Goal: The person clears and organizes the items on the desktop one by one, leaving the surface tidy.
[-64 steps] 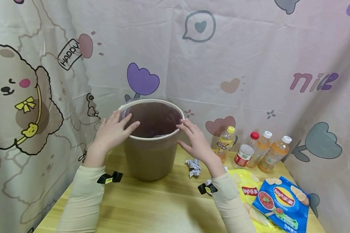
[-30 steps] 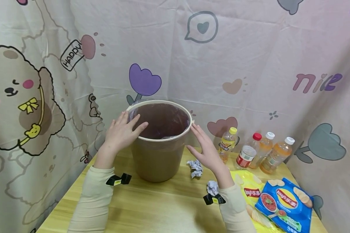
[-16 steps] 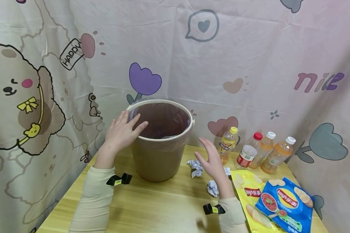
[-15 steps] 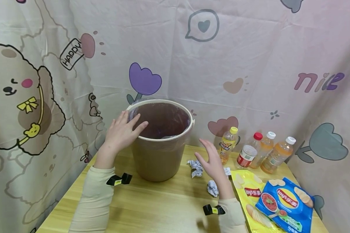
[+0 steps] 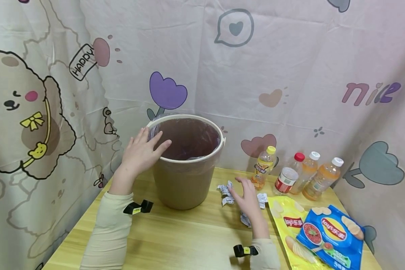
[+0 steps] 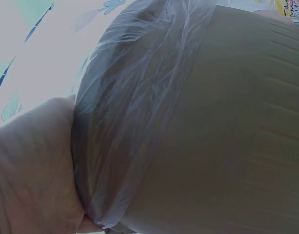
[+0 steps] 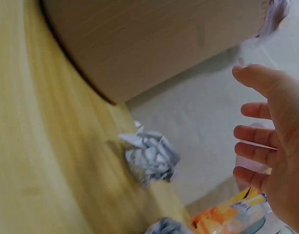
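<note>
Against a printed cloth (image 5: 195, 67), right grip (image 5: 248, 200) leaves bin (image 5: 183, 183) for papers (image 5: 225, 195)

On a wooden worktop (image 5: 185, 240), the bin stands upright, its liner (image 6: 134, 97) folded over the rim. A person's left grip (image 5: 140, 153) rests at the rim's left, fingers spread and relaxed, as it did two seconds ago. The right grip, then also at the rim, now hovers near the crumpled papers just right of the bin, fingers loosely bent and holding nothing. Bottles (image 5: 320, 182) and chip bags (image 5: 334, 236) sit farther right.
</note>
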Tool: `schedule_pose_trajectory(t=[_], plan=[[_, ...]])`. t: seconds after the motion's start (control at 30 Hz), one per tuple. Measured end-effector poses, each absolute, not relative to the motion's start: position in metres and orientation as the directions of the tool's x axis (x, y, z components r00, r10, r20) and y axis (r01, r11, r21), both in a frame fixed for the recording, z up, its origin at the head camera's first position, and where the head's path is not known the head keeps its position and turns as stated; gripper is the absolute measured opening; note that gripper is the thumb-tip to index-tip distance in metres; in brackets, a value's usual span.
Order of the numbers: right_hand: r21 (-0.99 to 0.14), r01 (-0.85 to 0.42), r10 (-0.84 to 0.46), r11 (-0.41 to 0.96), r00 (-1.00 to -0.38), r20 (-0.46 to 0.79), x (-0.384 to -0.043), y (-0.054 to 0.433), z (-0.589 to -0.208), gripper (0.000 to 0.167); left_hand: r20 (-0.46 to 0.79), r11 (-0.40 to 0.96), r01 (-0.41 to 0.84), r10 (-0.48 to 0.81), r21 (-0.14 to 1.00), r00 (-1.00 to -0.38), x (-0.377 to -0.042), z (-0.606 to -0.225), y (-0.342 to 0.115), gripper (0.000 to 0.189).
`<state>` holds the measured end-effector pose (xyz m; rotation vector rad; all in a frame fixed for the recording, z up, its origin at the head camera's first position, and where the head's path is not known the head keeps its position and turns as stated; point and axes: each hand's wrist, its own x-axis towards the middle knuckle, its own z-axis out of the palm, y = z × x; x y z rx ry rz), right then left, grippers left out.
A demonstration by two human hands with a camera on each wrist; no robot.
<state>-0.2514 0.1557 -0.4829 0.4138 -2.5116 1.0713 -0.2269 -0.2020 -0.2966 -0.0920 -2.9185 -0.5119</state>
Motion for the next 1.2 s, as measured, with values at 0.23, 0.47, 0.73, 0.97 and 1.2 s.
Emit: schedule_pose_trajectory(t=[0.23,0.47,0.73,0.97,1.2], plan=[[-0.635,-0.355,-0.126,0.686,-0.917,0.378,-0.251,0.161,-0.497,0.056,0.182,0.937,0.09,0.029,0.337,-0.983,-0.226,-0.296,-0.201,0.087],[-0.585,-0.341,-0.144,0.736,-0.923,0.357,-0.254,0.163,-0.511,0.057,0.182,0.935,0.088,0.026,0.343,-0.983,-0.227,-0.297,-0.201,0.087],[-0.56,-0.269,-0.152,0.784,-0.957,0.247,-0.254,0.163,-0.522,0.061,0.187,0.936,0.086,0.022,0.343,-0.982,-0.227,-0.297,-0.201,0.086],[-0.53,-0.22,-0.15,0.819,-0.973,0.173,-0.253,0.162,-0.525,0.064,0.185,0.935,0.08,0.015,0.346,-0.983,-0.226,-0.295,-0.201,0.085],[-0.502,-0.222,-0.157,0.836,-0.973,0.169,-0.253,0.161,-0.527,0.062,0.187,0.934,0.082,0.017,0.348,-0.982,-0.226,-0.296,-0.201,0.086]])
